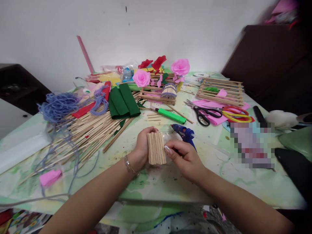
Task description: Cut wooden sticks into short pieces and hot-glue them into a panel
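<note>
So the little panel of sticks (156, 148) is right between the two hands, close to the near edge of the table (246, 182), standing up with its sticks running roughly up and down. Reading the clock from that panel, with 12 toward the wall: the left hand (142, 143) is at 9 o'clock, wrapped around the panel's side with the fingers mostly hidden behind it, so that one's holding it. The right hand (185, 159) is at 3 to 4 o'clock, thumb and forefinger in a narrow pinch right at the panel's edge, but I honestly can't tell if it's gripping or just touching. There's something clear and see-through (172, 135) just behind too, can't make out what

As for the stuff around: a blue glue gun (184, 131) lies near the right hand at about 2 o'clock, with a bright green-handled tool (172, 116) at 1. Black-handled scissors (203, 113) sit further off at 2, and a rack of sticks (219, 91) lies beyond them. The big pile of loose sticks (90, 133) spreads out at 9 to 10, blue-purple yarn (58, 105) is heaped past it at 10, and folded green paper (124, 100) sits at 11. Red flowers (159, 63) stand way back at 12
</note>
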### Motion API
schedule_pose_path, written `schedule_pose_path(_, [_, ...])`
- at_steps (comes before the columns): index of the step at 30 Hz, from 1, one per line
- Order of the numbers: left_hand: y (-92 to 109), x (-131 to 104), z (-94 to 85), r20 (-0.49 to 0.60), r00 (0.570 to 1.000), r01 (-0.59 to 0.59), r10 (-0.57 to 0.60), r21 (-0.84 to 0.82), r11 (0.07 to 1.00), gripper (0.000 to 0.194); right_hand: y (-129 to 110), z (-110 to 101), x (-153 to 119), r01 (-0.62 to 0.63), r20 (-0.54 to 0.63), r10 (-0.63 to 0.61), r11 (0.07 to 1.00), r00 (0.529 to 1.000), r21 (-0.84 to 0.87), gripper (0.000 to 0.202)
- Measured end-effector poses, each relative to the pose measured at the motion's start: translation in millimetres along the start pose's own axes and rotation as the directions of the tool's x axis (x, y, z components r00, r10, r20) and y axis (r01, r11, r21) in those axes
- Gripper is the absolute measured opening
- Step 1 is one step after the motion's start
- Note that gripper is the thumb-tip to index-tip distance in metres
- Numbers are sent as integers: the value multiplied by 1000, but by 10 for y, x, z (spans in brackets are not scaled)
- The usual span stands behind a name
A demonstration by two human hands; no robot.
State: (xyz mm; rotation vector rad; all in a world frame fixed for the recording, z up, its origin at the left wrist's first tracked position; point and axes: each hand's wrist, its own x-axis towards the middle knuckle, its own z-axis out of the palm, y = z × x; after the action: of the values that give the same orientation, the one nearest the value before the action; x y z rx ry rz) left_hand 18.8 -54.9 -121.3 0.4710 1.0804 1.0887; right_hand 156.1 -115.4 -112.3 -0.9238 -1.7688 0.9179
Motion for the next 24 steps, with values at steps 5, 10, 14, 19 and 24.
schedule_pose_path(5, [19,-83,36,-28,999,-21,22,31,999,18,-24,-14,-11,25,-2,-25,1000,1000,-2,19])
schedule_pose_path(10, [38,-129,76,-37,999,-9,11,41,999,19,-58,-32,-18,61,4,-61,998,998,-33,17])
schedule_pose_path(14, [31,-119,72,-27,999,21,-20,19,1000,17,-59,-54,-7,51,11,-51,999,999,5,17])
schedule_pose_path(19, [60,-150,81,-9,998,56,-56,62,996,19,-63,-70,-10,-21,6,21,996,1000,86,17])
schedule_pose_path(24, [88,-218,118,-36,998,58,-55,75,996,20,-73,-57,-30,-57,-30,59,996,998,69,16])
